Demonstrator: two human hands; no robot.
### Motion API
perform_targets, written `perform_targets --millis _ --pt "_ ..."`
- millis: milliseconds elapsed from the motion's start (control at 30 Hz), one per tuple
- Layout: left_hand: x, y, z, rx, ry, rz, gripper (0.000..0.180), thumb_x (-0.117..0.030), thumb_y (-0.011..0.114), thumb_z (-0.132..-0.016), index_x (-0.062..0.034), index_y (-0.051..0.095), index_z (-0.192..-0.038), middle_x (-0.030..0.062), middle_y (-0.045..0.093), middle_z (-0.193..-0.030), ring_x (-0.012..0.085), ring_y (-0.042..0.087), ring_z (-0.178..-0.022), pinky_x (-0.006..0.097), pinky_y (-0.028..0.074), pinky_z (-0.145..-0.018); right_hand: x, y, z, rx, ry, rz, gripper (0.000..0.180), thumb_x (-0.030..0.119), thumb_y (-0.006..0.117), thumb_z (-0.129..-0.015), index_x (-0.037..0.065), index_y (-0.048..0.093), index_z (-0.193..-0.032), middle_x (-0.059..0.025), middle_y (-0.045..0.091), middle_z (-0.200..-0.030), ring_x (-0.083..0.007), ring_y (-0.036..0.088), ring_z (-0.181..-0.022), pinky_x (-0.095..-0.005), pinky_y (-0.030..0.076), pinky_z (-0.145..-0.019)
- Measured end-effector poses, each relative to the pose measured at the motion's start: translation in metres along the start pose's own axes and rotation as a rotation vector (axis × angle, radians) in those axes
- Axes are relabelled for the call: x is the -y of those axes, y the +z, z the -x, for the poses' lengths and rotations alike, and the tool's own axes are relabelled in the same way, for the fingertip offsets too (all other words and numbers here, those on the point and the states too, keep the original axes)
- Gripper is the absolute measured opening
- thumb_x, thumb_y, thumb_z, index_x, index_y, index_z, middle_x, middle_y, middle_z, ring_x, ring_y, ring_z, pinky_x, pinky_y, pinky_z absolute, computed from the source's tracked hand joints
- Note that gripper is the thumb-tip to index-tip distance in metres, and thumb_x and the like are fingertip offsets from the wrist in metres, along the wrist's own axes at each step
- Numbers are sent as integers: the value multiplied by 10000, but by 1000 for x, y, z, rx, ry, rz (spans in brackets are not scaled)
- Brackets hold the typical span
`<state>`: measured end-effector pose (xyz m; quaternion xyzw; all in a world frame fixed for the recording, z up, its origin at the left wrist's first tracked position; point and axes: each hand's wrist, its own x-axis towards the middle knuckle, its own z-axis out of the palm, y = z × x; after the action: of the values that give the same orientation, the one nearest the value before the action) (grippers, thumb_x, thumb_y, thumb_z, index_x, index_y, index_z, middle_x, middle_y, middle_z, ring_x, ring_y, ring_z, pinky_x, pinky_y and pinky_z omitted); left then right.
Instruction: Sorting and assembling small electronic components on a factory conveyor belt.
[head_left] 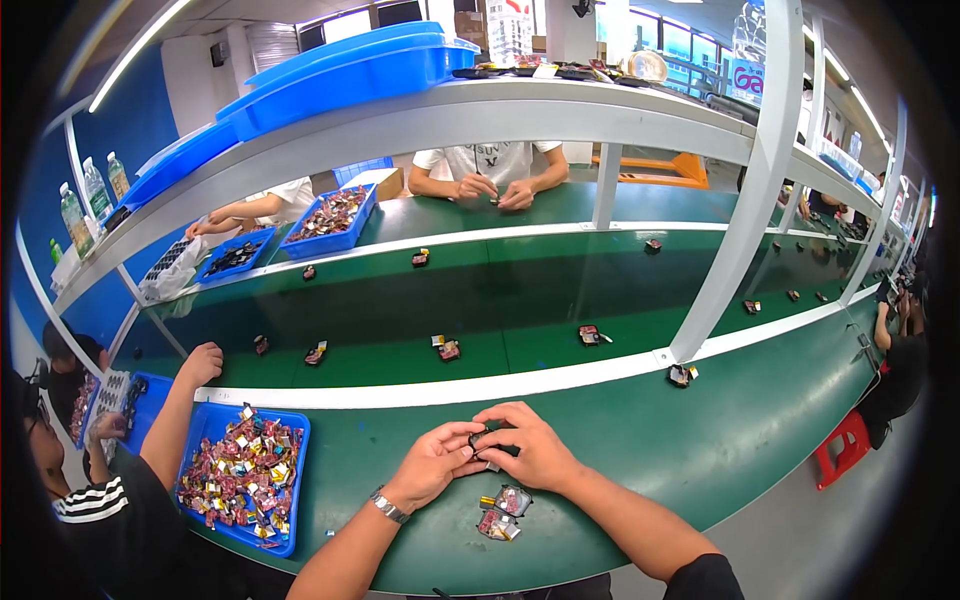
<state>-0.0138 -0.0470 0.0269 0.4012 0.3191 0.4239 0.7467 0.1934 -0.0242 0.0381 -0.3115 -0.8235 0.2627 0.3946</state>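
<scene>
The green work surface [700, 450] curves along its near edge below the forearms, and a white strip [560, 378] bounds it on the far side, where the darker green conveyor belt [500, 300] begins. To the right of the hands the surface lies bare up to the white upright post [735, 220]; to the left it runs to the shallow blue plastic tray [300, 440].

The left hand [432, 462] and the right hand [528, 443] meet above the green surface, fingertips pinched together on a small dark component [480, 441] held between them; most of it is hidden by the fingers. Both hands grasp it, the left from the left side, the right curled over from the right. A metal wristwatch [388, 506] sits on the left wrist.

Just below the hands, two small red-and-dark parts with yellow tabs [503, 512] lie on the surface, touching each other.

The blue tray holds a heaped jumble of small red, silver and yellow parts [238, 478]. Beside it, another person's arm [180, 410] reaches toward the belt. Single small parts [446, 347] lie spaced apart on the belt. Across it, a second blue tray [330, 222] holds similar pieces.
</scene>
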Motion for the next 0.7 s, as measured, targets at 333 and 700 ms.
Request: perform_targets --millis 333,700 --pt "6 -5 -1 9 -10 21 336 -36 509 -998 6 484 -1330 132 575 -1257 206 611 -1133 377 526 -1001 3 6 2 -24 35 0 184 93 760 -777 128 757 -958 -46 616 -1271 -275 545 -1186 -382 499 -950" --pt "9 -11 -2 21 51 57 269 -35 544 -983 -17 533 -1252 153 585 -1287 240 603 -1167 411 527 -1009 12 5 1 -96 -73 82 180 37 721 -761 54 717 -940 -86 590 -1277 -310 518 -1222 -398 495 -971"
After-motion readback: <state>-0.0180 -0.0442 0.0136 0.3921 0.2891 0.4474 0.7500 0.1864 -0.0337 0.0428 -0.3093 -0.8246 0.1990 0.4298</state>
